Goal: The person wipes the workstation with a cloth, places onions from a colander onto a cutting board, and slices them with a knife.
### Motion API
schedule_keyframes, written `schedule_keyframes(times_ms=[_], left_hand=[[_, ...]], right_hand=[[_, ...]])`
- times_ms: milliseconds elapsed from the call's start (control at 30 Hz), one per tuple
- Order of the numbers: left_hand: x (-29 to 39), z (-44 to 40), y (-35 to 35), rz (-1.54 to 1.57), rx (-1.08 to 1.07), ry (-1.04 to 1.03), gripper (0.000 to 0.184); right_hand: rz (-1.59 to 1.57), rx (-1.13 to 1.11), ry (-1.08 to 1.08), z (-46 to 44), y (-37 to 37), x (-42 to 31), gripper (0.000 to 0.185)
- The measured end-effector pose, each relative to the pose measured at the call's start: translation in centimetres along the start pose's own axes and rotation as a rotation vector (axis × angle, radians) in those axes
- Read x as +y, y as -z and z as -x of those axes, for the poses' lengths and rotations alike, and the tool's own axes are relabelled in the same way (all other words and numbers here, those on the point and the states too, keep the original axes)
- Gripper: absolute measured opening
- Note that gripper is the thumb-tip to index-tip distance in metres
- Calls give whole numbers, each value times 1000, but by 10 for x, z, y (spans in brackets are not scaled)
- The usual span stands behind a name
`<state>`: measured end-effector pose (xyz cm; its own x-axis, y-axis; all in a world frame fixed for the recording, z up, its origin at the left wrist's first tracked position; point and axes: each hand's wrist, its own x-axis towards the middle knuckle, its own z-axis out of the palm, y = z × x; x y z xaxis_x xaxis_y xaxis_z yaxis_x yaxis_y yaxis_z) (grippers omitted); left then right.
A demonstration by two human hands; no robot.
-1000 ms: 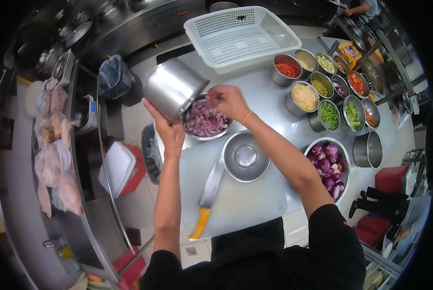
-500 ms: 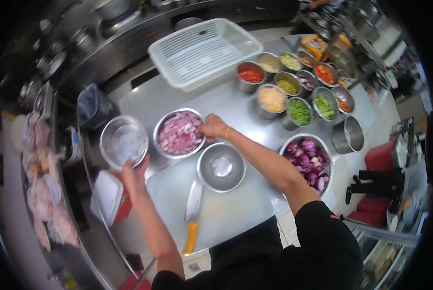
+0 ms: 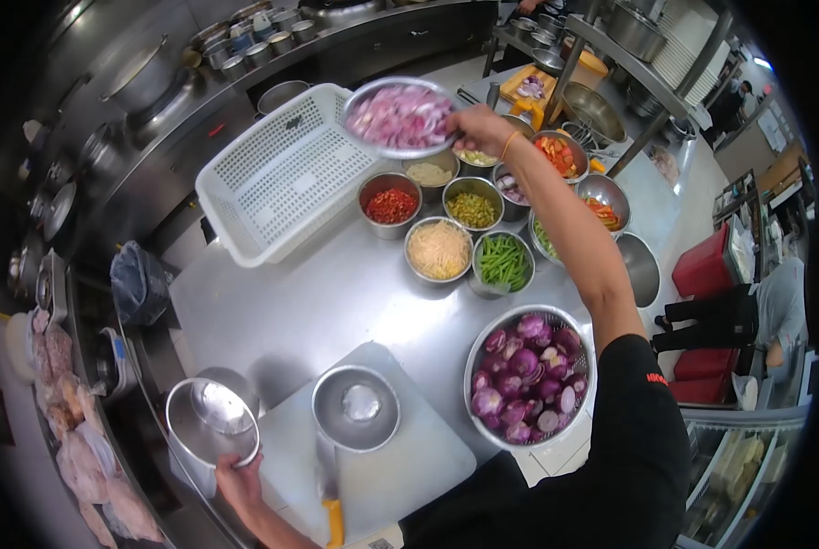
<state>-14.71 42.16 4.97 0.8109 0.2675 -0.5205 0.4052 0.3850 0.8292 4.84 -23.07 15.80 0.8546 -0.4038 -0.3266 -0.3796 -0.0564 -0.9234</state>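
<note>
My right hand [image 3: 481,131] grips the rim of a metal bowl of sliced red onion [image 3: 400,117], held up over the corner of the white basket and the small pots. Down at the left, my left hand [image 3: 238,476] holds an empty metal pot [image 3: 210,423] by its rim, its opening facing up. Between them an empty bowl [image 3: 356,409] rests on the white cutting board [image 3: 400,476], beside a yellow-handled knife [image 3: 332,503]. A perforated colander of whole purple onions [image 3: 528,380] stands right of the board.
A white perforated basket [image 3: 286,183] lies on the steel table [image 3: 290,306]. Metal pots hold red pieces [image 3: 390,206], shredded yellow food [image 3: 438,252] and green pieces [image 3: 503,263]. Raw meat [image 3: 89,467] is at the left. A person in grey [image 3: 780,306] is at the right.
The bowl of sliced onion has been lifted from the table and carried up and right by my right hand. My left hand has lowered the empty pot. The view has shifted.
</note>
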Motion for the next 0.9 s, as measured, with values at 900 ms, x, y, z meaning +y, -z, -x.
schedule_keyframes(times_ms=[900], left_hand=[[-19, -47, -155, -306, -132, 87, 30]], right_hand=[[-152, 227, -215, -302, 145, 141, 10]])
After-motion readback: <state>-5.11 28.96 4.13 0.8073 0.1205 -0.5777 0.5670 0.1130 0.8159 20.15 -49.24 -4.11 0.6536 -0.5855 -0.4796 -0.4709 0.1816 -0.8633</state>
